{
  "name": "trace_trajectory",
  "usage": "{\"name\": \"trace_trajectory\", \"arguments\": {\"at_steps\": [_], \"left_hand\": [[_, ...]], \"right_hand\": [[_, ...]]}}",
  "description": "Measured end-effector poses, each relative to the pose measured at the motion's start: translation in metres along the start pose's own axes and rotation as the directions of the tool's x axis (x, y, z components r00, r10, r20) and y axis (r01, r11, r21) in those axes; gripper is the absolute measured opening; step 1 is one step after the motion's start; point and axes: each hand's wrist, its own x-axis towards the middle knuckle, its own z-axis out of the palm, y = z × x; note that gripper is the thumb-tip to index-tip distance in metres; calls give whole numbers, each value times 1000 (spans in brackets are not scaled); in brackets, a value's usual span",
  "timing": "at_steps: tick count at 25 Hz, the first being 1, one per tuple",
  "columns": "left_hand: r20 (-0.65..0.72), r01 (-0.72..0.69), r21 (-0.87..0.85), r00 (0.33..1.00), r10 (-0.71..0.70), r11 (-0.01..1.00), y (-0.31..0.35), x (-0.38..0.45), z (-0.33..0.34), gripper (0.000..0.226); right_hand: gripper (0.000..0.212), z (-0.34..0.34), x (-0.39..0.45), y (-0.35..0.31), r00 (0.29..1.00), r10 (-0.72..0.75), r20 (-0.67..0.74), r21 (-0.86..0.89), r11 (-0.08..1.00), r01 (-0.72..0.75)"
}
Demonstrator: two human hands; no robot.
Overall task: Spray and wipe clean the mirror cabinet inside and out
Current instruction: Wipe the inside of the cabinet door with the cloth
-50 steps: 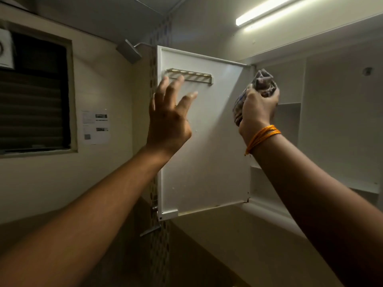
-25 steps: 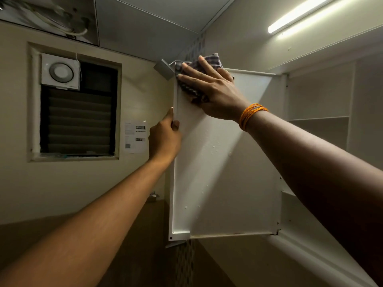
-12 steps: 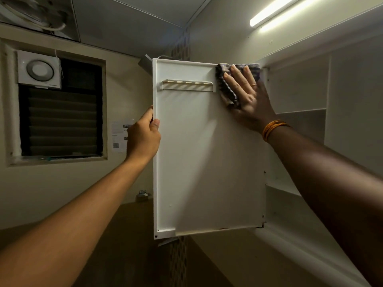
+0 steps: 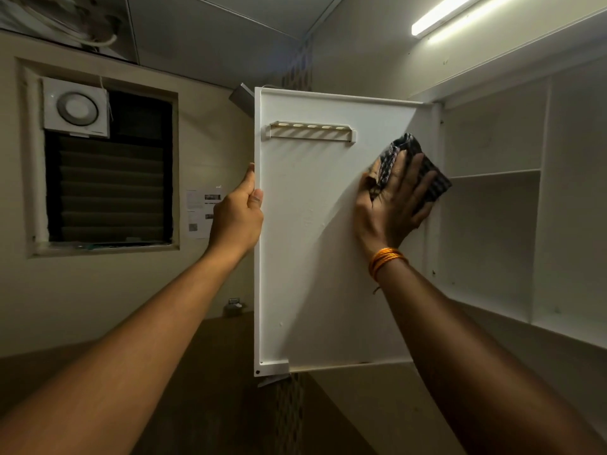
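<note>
While the cabinet door stands open: its white inner face (image 4: 315, 257) is seen at the centre of the frame, hinged along its right edge to the mirror cabinet (image 4: 492, 224).
Door rack: a small white slotted holder (image 4: 312, 131) is fixed near the top of the inner face, toward its left edge.
Cloth: a dark checked rag (image 4: 427, 169) is pressed flat against the right part of the door, below and right of the holder, right of centre in the frame.
Right hand: the right hand (image 4: 391, 205) is laid over the rag with fingers spread and nearly straight, so the rag is pushed on the panel rather than clenched; an orange thread band (image 4: 386, 261) is worn at the wrist.
Left hand: the left hand (image 4: 238, 215) is closed around the door's free left edge at mid height, thumb on the inner face, the other fingers hidden behind the panel.
Cabinet interior: white shelves (image 4: 492, 174) and an upright divider are seen at the right of the frame.
Left wall: a louvred window (image 4: 108, 188) with a white exhaust fan (image 4: 76, 108) at its upper left corner is set in the left of the frame; a paper notice (image 4: 203, 213) is stuck just right of it.
Lighting: a lit tube light (image 4: 443, 16) is mounted at the upper right.
</note>
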Motion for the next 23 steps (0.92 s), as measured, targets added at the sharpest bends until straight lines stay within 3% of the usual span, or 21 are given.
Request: {"name": "trace_trajectory", "arguments": {"at_steps": [2, 5, 10, 12, 16, 19, 21, 23], "left_hand": [[7, 4, -9, 1000, -4, 1000, 1, -1, -1, 48], [24, 33, -35, 999, -33, 999, 3, -1, -3, 47], [214, 213, -403, 968, -134, 890, 1, -6, -12, 55], [252, 233, -461, 960, -125, 856, 8, -11, -16, 66], [291, 220, -575, 955, -55, 788, 8, -14, -18, 76], [327, 273, -659, 943, -61, 701, 4, -15, -20, 84], [342, 323, -698, 934, -99, 639, -1, -16, -22, 90], [335, 350, -714, 931, -144, 606, -4, -17, -20, 96]], "right_hand": [[76, 0, -5, -21, 991, 129, 22, 70, 989, -130], [74, 4, -21, -53, 977, 202, 71, 119, 971, -209], [73, 8, -49, -103, 962, 236, 137, 219, 940, -262], [73, 9, -60, -119, 965, 195, 178, 245, 941, -235], [74, 15, -82, -142, 973, -39, 226, 274, 961, -25], [72, 19, -89, -134, 939, -259, 225, 291, 938, 189], [69, 20, -87, -109, 859, -470, 203, 259, 872, 416], [65, 17, -80, -77, 678, -717, 160, 162, 697, 699]]}}
